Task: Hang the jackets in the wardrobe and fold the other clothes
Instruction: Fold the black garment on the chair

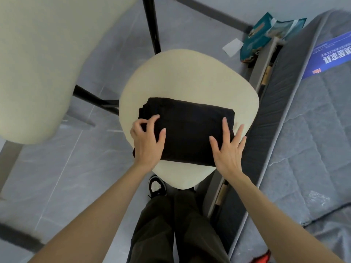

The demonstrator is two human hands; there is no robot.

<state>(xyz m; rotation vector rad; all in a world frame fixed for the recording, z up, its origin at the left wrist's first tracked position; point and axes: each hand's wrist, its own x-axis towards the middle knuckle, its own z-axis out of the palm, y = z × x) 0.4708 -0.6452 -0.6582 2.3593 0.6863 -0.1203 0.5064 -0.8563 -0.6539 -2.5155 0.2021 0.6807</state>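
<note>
Pinched folded garment at nine o'clock, left hand; pressed flat-fingered at three, right hand; seemingly ready to lift.

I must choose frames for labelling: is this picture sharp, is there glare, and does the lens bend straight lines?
Head view: the folded black garment, left hand and right hand are fairly sharp; light is soft, no glare; the garment's folds are lost in darkness; the mattress edge curves from wide-angle distortion.

The black garment is too dark to identify; the mattress is cropped.
</note>
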